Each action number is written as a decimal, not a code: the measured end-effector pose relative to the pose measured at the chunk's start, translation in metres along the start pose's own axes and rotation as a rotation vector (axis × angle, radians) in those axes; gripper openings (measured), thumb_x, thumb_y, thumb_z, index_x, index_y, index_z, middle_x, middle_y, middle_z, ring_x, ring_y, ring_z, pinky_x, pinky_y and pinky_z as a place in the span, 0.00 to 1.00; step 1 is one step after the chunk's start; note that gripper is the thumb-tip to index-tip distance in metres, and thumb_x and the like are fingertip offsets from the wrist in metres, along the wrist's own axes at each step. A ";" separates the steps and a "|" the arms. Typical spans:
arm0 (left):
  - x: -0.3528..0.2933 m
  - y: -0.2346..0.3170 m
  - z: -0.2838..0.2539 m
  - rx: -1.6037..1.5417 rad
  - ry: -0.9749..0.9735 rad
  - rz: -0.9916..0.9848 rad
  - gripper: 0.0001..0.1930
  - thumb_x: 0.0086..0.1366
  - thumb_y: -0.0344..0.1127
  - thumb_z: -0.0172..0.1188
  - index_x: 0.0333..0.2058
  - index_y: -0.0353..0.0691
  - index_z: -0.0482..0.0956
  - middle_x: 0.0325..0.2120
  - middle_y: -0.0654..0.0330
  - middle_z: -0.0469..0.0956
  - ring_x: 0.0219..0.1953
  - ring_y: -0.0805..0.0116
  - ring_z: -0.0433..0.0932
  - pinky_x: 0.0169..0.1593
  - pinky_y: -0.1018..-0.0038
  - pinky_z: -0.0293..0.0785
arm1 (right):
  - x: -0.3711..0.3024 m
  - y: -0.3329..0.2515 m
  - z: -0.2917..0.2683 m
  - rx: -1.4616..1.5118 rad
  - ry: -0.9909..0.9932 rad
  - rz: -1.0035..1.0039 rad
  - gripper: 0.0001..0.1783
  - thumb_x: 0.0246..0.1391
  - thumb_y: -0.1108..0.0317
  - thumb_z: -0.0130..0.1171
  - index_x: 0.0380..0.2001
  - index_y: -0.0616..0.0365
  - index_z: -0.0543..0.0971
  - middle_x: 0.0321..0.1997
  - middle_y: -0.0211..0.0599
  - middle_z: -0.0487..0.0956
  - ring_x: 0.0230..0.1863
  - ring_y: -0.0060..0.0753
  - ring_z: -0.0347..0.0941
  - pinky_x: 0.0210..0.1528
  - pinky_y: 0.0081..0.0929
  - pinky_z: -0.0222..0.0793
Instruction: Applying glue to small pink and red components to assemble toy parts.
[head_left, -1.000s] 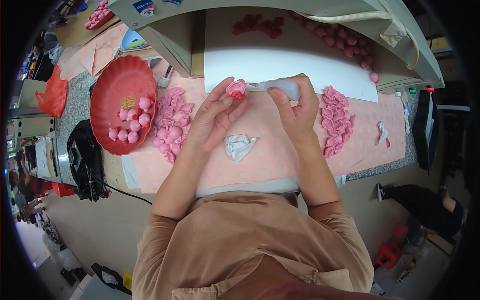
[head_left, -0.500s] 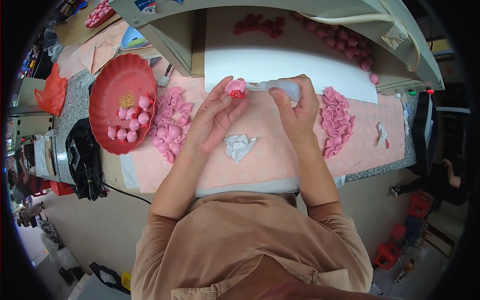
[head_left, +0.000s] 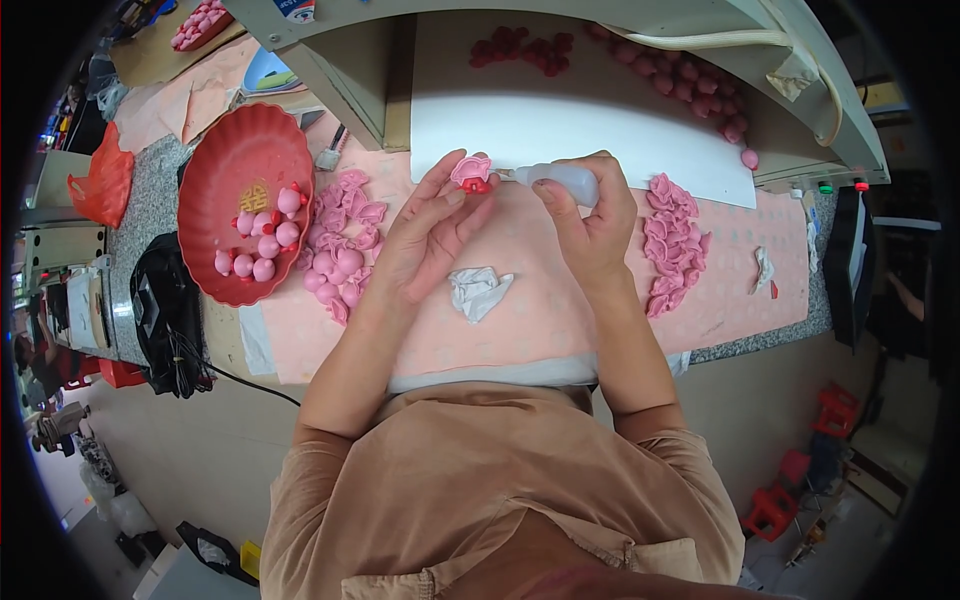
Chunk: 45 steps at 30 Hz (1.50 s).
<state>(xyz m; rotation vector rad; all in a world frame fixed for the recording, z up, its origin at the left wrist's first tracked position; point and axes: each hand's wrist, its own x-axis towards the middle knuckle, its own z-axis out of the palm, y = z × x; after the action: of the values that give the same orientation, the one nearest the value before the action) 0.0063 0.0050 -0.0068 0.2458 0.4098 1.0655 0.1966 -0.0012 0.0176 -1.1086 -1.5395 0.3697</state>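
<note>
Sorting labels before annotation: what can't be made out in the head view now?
All in the head view:
- Far side of the pink and red piece: faces away, partly behind the left hand.
- Whether the bottle touches it: tip too small.
- Bottle's rear end: covered by the right hand.
- Count of red pieces under the shelf: shaded, crowded, too small.

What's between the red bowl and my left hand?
Pink ruffled pieces and pink balls lie piled between the red bowl and your left hand, as the head view shows.
</note>
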 end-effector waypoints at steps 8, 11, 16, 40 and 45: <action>0.000 0.001 0.001 -0.004 0.009 0.013 0.24 0.65 0.21 0.48 0.60 0.36 0.60 0.53 0.50 0.69 0.57 0.56 0.69 0.63 0.65 0.67 | 0.001 -0.004 0.001 0.004 -0.018 -0.018 0.15 0.46 0.63 0.69 0.30 0.59 0.74 0.27 0.35 0.75 0.27 0.32 0.72 0.29 0.24 0.67; 0.001 0.001 -0.001 0.005 0.024 0.016 0.24 0.65 0.22 0.49 0.60 0.36 0.60 0.52 0.51 0.70 0.57 0.58 0.70 0.62 0.66 0.68 | 0.001 -0.004 0.001 0.010 -0.027 -0.029 0.15 0.46 0.63 0.69 0.30 0.59 0.74 0.27 0.35 0.75 0.27 0.31 0.72 0.29 0.24 0.66; -0.001 0.001 0.002 0.027 0.014 0.012 0.24 0.66 0.24 0.50 0.60 0.36 0.60 0.51 0.52 0.71 0.56 0.60 0.70 0.61 0.67 0.69 | 0.000 -0.003 0.000 -0.006 -0.013 -0.011 0.14 0.46 0.64 0.69 0.30 0.58 0.75 0.27 0.35 0.74 0.26 0.31 0.71 0.28 0.24 0.66; 0.000 0.001 -0.002 0.053 -0.001 -0.024 0.23 0.67 0.29 0.51 0.61 0.37 0.61 0.52 0.54 0.72 0.54 0.62 0.72 0.61 0.67 0.68 | 0.000 -0.007 0.002 0.116 -0.052 0.073 0.13 0.49 0.63 0.67 0.28 0.59 0.75 0.27 0.33 0.76 0.27 0.26 0.72 0.30 0.20 0.66; 0.000 0.002 0.000 0.034 -0.006 -0.020 0.24 0.67 0.29 0.51 0.61 0.36 0.60 0.52 0.52 0.71 0.55 0.61 0.72 0.60 0.68 0.69 | -0.001 -0.004 0.001 0.249 0.037 0.142 0.13 0.53 0.64 0.65 0.32 0.60 0.73 0.28 0.30 0.74 0.28 0.20 0.69 0.31 0.19 0.65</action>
<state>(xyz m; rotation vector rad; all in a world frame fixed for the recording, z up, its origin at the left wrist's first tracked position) 0.0046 0.0055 -0.0064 0.2747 0.4242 1.0390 0.1936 -0.0041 0.0197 -1.0247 -1.3441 0.6172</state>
